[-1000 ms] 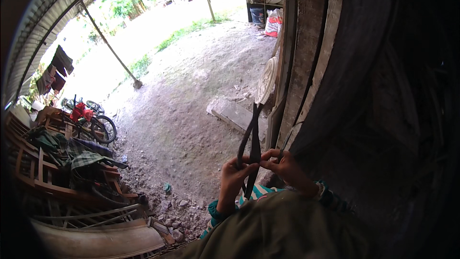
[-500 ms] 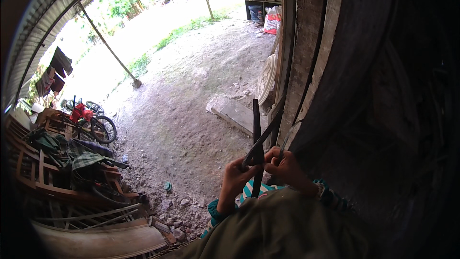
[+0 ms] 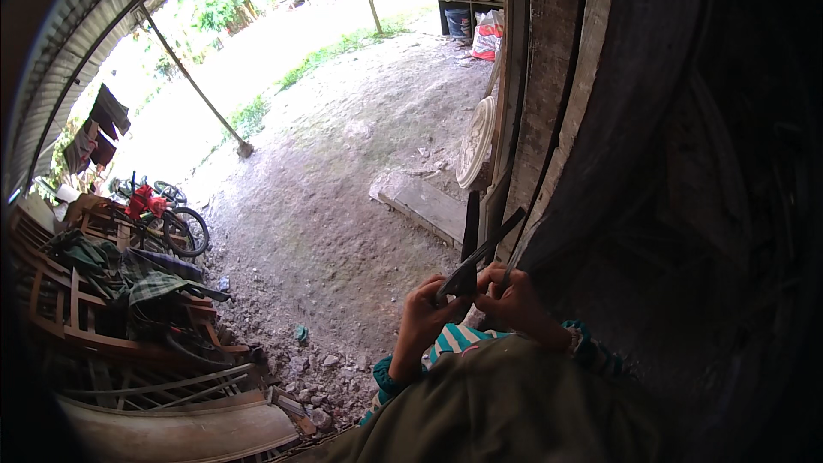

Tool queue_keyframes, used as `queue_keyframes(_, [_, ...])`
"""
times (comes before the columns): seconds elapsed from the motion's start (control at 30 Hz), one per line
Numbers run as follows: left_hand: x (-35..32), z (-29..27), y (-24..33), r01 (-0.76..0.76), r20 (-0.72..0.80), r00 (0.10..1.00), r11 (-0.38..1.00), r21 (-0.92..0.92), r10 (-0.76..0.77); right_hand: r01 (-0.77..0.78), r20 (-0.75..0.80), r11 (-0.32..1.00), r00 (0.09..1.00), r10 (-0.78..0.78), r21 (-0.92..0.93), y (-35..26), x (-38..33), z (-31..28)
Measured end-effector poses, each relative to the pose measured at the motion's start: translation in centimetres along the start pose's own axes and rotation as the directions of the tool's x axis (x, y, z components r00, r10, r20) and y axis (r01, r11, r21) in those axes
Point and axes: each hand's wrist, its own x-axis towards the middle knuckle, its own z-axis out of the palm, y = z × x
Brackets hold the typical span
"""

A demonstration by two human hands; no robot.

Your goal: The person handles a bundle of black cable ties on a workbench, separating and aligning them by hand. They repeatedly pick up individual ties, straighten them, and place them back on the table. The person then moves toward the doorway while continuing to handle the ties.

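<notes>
Low in the view, in front of my lap, both my hands are close together around dark, flat, narrow strips whose material I cannot make out. One strip [image 3: 471,227] stands nearly upright above the fingers; another [image 3: 507,230] slants up to the right. They cross or fold together just above my left hand [image 3: 420,307], whose thumb and fingers pinch this part. My right hand [image 3: 513,302] is closed beside it, fingertips against the strips' right side. Shadow hides exactly how the strips pass between the fingers.
Rough wooden planks [image 3: 549,77] rise close on my right. A pale round carved piece [image 3: 477,144] leans there, near a low concrete slab [image 3: 420,207]. To the left are stacked wooden frames [image 3: 73,304] under cloth and a bicycle [image 3: 184,231]. Stones [image 3: 321,369] litter the ground.
The strips have shifted: the upright one stands lower and further right, and the end that hung below my hands no longer shows. The slanting strip lies differently. Both hands stay almost in place.
</notes>
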Motion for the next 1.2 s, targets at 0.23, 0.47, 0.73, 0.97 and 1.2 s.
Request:
queue_keyframes(0.23, [0.2, 0.5, -0.7, -0.034, 0.027, 0.999, 0.999, -0.039, 0.035, -0.011, -0.021, 1.000, 1.000, 0.011, -0.011, -0.3, -0.4, 0.0])
queue_keyframes(0.47, [0.1, 0.6, -1.9, -0.013, 0.040, 0.999, 0.997, -0.075, 0.016, -0.003, -0.051, 1.000, 0.999, 0.003, -0.002, -0.1, -0.4, 0.0])
queue_keyframes(0.73, [0.0, 0.8, -1.5, 0.063, 0.127, 0.992, 0.935, -0.350, -0.019, 0.041, 0.000, 0.999, 0.999, -0.041, -0.011, 0.3, -0.3, -0.5])
queue_keyframes(0.97, [-0.3, 0.7, -0.5, 0.195, 0.169, 0.977, 0.849, -0.492, -0.127, -0.126, 0.108, 0.966, 0.989, 0.104, 0.225, 0.6, -0.6, -0.7])
queue_keyframes(1.2, [-0.4, 0.7, -0.9, 0.145, 0.125, 0.987, 0.871, -0.470, -0.097, -0.049, 0.012, 0.998, 0.999, 0.048, 0.038, 0.5, -0.5, -0.6])
